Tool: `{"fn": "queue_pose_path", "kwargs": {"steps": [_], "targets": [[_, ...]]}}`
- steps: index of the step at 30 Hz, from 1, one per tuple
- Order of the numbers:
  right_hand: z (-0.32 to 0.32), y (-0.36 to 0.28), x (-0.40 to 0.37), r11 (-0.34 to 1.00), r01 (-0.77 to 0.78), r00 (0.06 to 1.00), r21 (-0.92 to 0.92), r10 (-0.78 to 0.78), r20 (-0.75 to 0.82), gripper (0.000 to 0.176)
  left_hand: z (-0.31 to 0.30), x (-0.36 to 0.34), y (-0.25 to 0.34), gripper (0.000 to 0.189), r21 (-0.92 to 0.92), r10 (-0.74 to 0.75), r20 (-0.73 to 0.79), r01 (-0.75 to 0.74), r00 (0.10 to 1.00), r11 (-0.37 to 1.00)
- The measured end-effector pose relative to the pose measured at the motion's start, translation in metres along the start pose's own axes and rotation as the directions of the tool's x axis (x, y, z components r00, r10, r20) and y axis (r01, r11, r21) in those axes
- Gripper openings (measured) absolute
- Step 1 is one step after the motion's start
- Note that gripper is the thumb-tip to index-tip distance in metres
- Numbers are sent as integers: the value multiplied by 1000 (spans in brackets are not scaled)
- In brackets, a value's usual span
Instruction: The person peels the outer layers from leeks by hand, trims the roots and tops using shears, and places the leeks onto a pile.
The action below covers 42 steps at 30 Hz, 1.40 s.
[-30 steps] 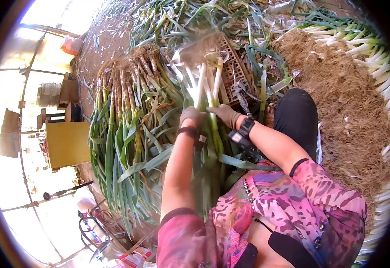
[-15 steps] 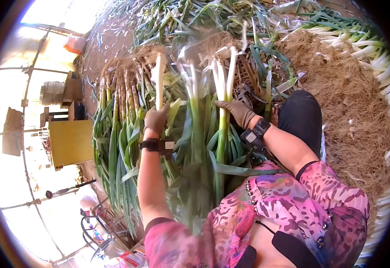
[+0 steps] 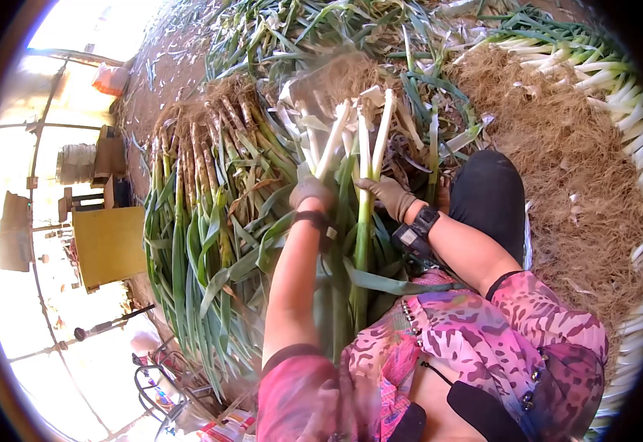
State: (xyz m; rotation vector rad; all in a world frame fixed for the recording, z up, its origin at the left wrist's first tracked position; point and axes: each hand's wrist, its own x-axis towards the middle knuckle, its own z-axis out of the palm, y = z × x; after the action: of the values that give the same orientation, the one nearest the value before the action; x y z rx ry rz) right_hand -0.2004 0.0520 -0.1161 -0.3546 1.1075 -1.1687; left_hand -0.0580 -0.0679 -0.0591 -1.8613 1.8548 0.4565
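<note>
Both gloved hands are working side by side at the middle of the frame, wrists pointing down toward the patterned sleeves. The left hand (image 3: 313, 194) is closing around a white leek stalk (image 3: 334, 140), whose top is leaning right; how tightly the hidden fingers are curling cannot be told. The right hand (image 3: 389, 195) is curling partway around the upright leeks (image 3: 363, 151), thumb side against the stems, their green leaves running down toward the lap. Between the hands a narrow gap is showing, with leaves filling it. Left of the left hand, the heap of soil-stained leeks (image 3: 196, 158) is spreading across the left centre, its roots forming the upper edge and its leaf tips hanging toward lower left. Right of the right hand, the dark knee (image 3: 489, 199) is bounding the room sideways; beyond it the root mat (image 3: 564, 191) is reaching the curving row of white leeks (image 3: 642, 147) at the right edge. Brown soil (image 3: 161, 74) is showing at upper left, beyond the heap's edge.
</note>
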Motion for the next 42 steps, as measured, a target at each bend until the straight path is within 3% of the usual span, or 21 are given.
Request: {"fn": "queue_pose_path", "kwargs": {"steps": [3,6,7,10,14,15,16,18,20,21,22,23,24,25,26,29,33,38,39,41,42], "targets": [[-5,-4,10,921,-336,942,198,324,90,37,-3,24,-24,42,-75,43,-18,-44,999,996],[-4,-5,9,856,-336,932,393,241,272,34,-27,27,-62,39,-628,223,98,-114,970,770],[-4,-2,14,879,-287,927,381,156,340,35,-42,17,-69,35,-681,249,66,-139,966,719],[15,-29,-15,987,130,985,96,-140,106,44,-91,-37,-86,25,-832,270,63,-99,961,546],[28,-93,-45,928,275,956,-250,-236,175,48,-113,-64,-125,23,-921,338,110,-33,935,389],[34,-102,-51,894,293,954,-340,-250,166,51,-117,-67,-125,25,-956,292,199,120,936,267],[43,-116,-60,849,313,950,-425,-270,159,54,-110,-65,-125,26,-897,428,-66,-242,901,370],[66,-128,-83,792,449,894,-414,-403,198,59,-100,-78,-117,27,-903,456,-99,-272,884,332],[88,-118,-88,617,574,811,-539,-518,270,64,-91,-93,-98,29,-749,583,-232,-525,779,403],[101,-120,-98,544,614,773,-572,-561,296,67,-91,-103,-89,31,-182,770,-402,-867,496,464],[104,-120,-103,456,674,698,-581,-650,300,69,-96,-111,-82,33,468,932,-326,-829,162,307],[107,-119,-108,359,719,613,-596,-730,300,71,-100,-120,-81,31,133,863,-395,-910,314,392],[108,-134,-120,464,763,626,-450,-706,332,72,-103,-132,-83,31,-223,783,-401,-880,476,420],[109,-142,-128,557,778,628,-290,-686,368,73,-109,-147,-84,30,-548,703,-343,-740,623,389],[110,-144,-132,527,776,629,-347,-689,360,71,-127,-182,-72,41,-957,616,-189,-285,765,60],[114,-138,-141,444,740,641,-506,-693,329,69,-136,-216,-68,64,-857,701,-279,-500,656,127],[117,-128,-146,409,899,435,-158,-786,440,63,-133,-218,-79,87,-872,734,-184,-453,654,185],[79,-123,-146,901,341,749,270,-434,501,51,-128,-224,-97,34,-968,446,-169,-234,879,94],[75,-118,-143,921,151,783,359,-333,525,49,-126,-217,-100,35,-969,440,-172,-232,882,87],[80,-121,-148,948,136,784,289,-281,553,40,-117,-198,-106,39,-970,428,-180,-232,886,73],[84,-126,-157,957,115,779,267,-254,574,39,-116,-207,-92,42,-980,372,-199,-184,907,-75]]}}
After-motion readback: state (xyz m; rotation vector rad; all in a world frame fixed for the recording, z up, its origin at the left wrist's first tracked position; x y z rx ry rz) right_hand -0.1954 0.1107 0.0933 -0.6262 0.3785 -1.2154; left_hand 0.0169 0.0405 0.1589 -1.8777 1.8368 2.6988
